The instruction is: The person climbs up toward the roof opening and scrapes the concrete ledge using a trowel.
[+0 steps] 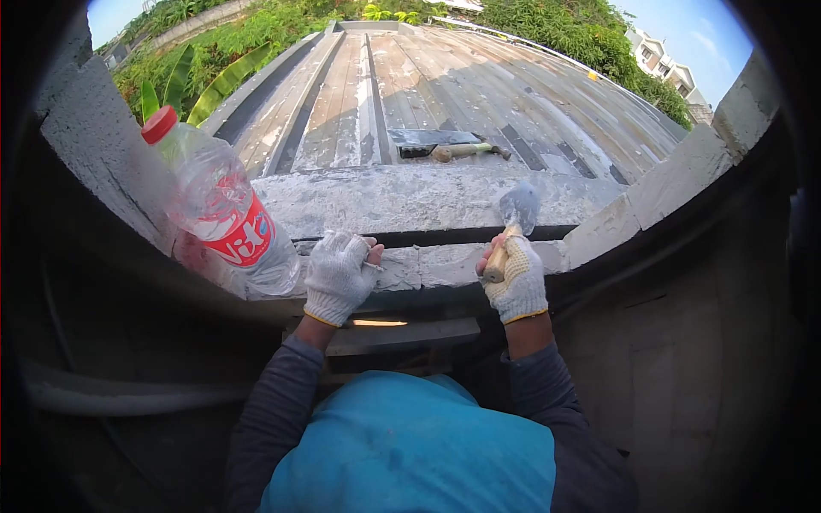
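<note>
My right hand (519, 278), in a knitted white glove with bare fingertips, is wrapped around the wooden handle of a trowel (519, 209). The trowel's grey-smeared blade points away from me over the ledge. My left hand (339, 272), gloved the same way, rests at the block sill (445, 265) with its fingers curled; whatever is inside them, if anything, is hidden. Just left of that hand a large clear plastic bottle (227, 201) with a red cap and red label stands tilted in view on the sill.
Beyond the cement ledge (368, 201) lies a flat-bladed tool with a wooden handle (449, 150) on the ribbed, stained roof (479, 81). Rough block walls (107, 145) flank the opening. A dark gap runs between ledge and sill. Trees (547, 34) and buildings (663, 60) stand farther off.
</note>
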`<state>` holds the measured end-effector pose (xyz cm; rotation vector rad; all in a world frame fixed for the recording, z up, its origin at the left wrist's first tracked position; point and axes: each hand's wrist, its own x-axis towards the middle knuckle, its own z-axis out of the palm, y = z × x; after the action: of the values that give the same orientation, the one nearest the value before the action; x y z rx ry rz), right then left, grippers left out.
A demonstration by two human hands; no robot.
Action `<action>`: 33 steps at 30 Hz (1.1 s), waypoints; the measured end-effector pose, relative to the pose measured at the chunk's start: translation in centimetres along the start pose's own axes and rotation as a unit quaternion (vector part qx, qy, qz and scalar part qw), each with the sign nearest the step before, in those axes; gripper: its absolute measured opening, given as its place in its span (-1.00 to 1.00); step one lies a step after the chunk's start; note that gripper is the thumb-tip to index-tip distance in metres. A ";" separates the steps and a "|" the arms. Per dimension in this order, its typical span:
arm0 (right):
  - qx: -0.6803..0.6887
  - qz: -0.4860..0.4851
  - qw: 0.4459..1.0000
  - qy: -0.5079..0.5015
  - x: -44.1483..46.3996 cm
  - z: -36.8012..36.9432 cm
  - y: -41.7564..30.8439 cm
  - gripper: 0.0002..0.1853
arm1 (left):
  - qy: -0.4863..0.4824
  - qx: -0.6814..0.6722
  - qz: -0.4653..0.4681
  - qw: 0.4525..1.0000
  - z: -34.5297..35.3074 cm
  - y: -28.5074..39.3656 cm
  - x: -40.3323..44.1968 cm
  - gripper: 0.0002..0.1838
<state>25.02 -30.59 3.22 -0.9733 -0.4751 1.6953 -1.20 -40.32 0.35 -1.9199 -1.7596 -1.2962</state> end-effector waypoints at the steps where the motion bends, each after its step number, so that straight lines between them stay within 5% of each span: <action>1: 0.015 0.012 1.000 -0.002 0.0 -0.5 -0.5 -0.74 | -0.001 -0.001 0.005 1.000 0.1 0.1 0.0 -0.82; 11: -0.074 0.101 0.971 -0.205 0.1 3.5 1.6 -0.66 | -0.024 0.008 -0.015 1.000 0.4 0.2 0.1 -0.79; 14: -0.053 0.080 0.980 -0.176 1.5 2.9 2.3 -0.69 | -0.033 0.023 -0.011 0.999 0.1 0.3 0.1 -0.79; 15: -0.002 0.086 0.992 -0.089 2.0 2.8 2.7 -0.73 | -0.028 0.019 -0.010 0.999 0.2 0.4 0.2 -0.79; 20: 0.076 0.095 0.988 -0.094 3.0 4.0 3.7 -0.80 | -0.037 0.026 0.001 0.999 0.2 0.6 0.2 -0.78; 24: -0.082 0.017 0.982 -0.172 2.0 4.8 4.0 -0.77 | -0.047 0.028 -0.006 0.998 0.2 0.6 0.1 -0.78; 26: 0.025 0.045 0.999 -0.014 3.1 4.7 4.1 -0.74 | -0.039 0.032 -0.010 0.999 0.2 0.6 0.2 -0.79; 30: 0.120 0.016 0.990 -0.069 2.4 6.3 4.4 -0.76 | -0.043 0.027 0.001 0.999 0.2 0.5 0.3 -0.78; 33: -0.056 0.014 0.984 -0.169 1.4 6.5 4.3 -0.83 | -0.054 0.026 -0.004 0.998 0.3 0.5 0.1 -0.78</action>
<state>17.14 -29.84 3.39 -0.7734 -0.7898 1.8839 -0.63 -40.16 0.48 -1.9903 -1.8333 -1.1588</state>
